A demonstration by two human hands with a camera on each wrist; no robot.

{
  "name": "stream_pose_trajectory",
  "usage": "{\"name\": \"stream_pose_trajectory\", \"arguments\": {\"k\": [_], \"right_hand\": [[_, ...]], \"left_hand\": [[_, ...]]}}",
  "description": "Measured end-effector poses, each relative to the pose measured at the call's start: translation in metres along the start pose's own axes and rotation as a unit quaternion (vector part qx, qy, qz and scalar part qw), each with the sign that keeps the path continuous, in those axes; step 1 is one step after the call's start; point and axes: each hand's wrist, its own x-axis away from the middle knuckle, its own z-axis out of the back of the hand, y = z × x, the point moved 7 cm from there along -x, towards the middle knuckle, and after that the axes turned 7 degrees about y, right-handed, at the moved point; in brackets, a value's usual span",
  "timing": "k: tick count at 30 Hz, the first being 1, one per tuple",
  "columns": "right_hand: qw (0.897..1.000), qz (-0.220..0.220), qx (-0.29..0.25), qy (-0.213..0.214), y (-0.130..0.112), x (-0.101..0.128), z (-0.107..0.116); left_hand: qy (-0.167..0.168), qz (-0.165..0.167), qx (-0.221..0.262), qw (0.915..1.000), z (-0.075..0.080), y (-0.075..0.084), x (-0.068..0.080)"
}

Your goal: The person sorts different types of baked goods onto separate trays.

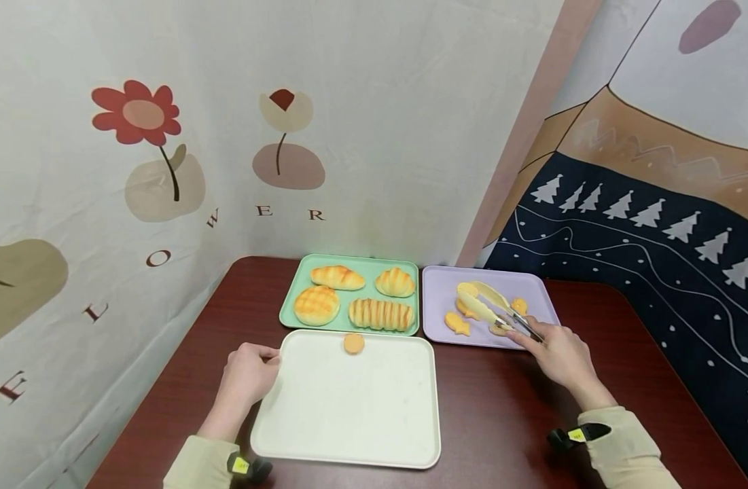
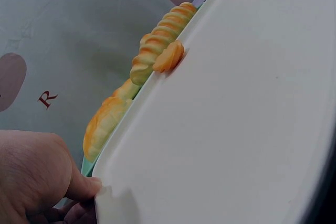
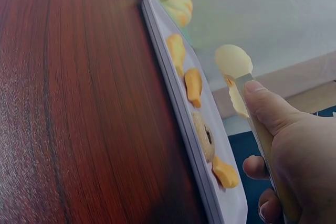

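Tongs (image 1: 494,307) sit in my right hand (image 1: 560,353). My thumb lies on top of the handle and my other fingers curl under it, so I hold them tight. The two yellow tips of the tongs are apart and hang over the purple tray (image 1: 437,282). Nothing is between the tips.

Little orange cookies lie on the purple tray. One fish cookie (image 1: 457,323) is at 9 o'clock from the tongs, near the front edge of the tray. Another small cookie (image 1: 519,305) is just beside the tongs at 3 o'clock. From my right wrist I can see a round cookie (image 3: 203,136) lying near the tray's edge too.

My left hand (image 1: 246,373) holds the white tray (image 1: 349,407) at its far left corner. My thumb presses on the rim and my fingers curl under it. One small round orange cookie (image 1: 353,343) lies on the white tray, at 12 o'clock, right by the far edge.

Behind the white tray, at 12 o'clock, is a green tray (image 1: 288,302). It has four breads on it: a long bread (image 1: 337,276), a shell-shaped bread (image 1: 395,282), a round bread (image 1: 316,305) and a striped bread (image 1: 381,314).

All three trays rest on a dark red table (image 1: 502,421).
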Motion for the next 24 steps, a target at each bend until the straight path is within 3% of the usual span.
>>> {"name": "stream_pose_trajectory", "arguments": {"k": [14, 24], "right_hand": [[0.999, -0.04, -0.001, -0.021, 0.021, -0.003, -0.003], [0.999, -0.038, 0.009, -0.016, 0.027, -0.004, -0.002]], "left_hand": [[0.001, -0.003, 0.0, 1.0, 0.0, 0.001, 0.001], [-0.002, -0.001, 0.003, 1.0, -0.001, 0.0, 0.0]]}}
